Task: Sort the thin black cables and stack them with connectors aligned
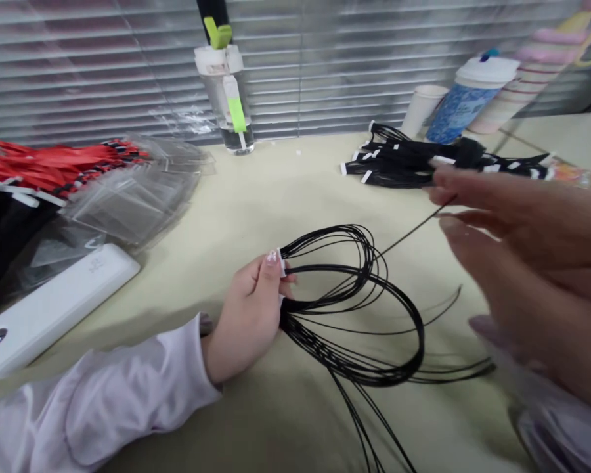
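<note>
My left hand (253, 312) pinches a looped bundle of thin black cords (421, 328) by its white end pieces, thumb on top. The loops fan out to the right, with several loose ends hanging toward the front of the table. From the loops a single cord (414, 228) runs tight up to my right hand (536, 249), which is large and close to the camera. Its thumb and fingertips close on that cord, somewhat smeared by motion. What lies inside the right palm is hidden.
Red and black straps (64, 164) and clear plastic bags (138, 203) pile up at left, behind a white oblong device (59, 309). A water bottle (229, 98) stands by the blinds. More black cord bundles (408, 157) lie at back right, near a paper cup (423, 108) and blue tumbler (467, 102).
</note>
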`<state>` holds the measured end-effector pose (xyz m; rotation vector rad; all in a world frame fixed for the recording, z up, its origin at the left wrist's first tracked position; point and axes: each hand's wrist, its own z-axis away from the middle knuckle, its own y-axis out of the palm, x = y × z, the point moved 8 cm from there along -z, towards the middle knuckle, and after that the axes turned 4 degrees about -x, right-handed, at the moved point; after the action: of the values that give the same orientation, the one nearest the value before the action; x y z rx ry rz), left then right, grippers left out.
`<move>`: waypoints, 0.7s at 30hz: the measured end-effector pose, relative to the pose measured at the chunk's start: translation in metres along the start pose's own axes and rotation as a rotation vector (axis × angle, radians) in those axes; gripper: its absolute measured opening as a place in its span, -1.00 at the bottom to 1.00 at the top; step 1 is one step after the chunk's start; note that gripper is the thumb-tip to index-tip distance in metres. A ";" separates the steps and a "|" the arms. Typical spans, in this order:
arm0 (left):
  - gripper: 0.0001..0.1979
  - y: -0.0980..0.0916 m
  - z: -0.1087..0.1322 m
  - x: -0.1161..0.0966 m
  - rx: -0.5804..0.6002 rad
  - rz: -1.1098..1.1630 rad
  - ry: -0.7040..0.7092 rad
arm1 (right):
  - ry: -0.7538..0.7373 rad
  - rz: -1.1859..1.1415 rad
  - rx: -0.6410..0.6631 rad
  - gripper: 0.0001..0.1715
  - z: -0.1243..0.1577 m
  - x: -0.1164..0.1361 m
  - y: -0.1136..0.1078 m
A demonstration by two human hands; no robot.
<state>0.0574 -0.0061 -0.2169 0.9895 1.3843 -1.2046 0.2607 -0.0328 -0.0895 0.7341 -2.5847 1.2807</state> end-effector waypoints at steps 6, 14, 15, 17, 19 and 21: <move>-0.61 0.008 0.008 -0.008 0.132 -0.031 0.014 | 0.208 -0.655 0.015 -0.59 0.006 -0.007 0.018; -0.62 0.011 0.010 -0.005 0.194 -0.017 0.015 | -0.230 -0.305 0.331 -0.85 0.020 0.027 0.049; -0.62 0.012 0.010 -0.005 0.201 -0.011 0.010 | -0.253 -0.292 0.337 -0.85 0.021 0.030 0.049; -0.62 0.012 0.010 -0.004 0.208 -0.013 0.002 | -0.263 -0.268 0.343 -0.87 0.022 0.031 0.050; -0.63 0.011 0.010 -0.004 0.207 -0.015 0.006 | -0.244 -0.254 0.345 -0.89 0.023 0.030 0.050; -0.63 0.012 0.011 -0.005 0.217 0.001 0.011 | -0.224 -0.235 0.362 -0.87 0.023 0.028 0.053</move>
<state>0.0715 -0.0145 -0.2134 1.1484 1.2801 -1.3711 0.2118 -0.0335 -0.1308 1.2697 -2.3512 1.6897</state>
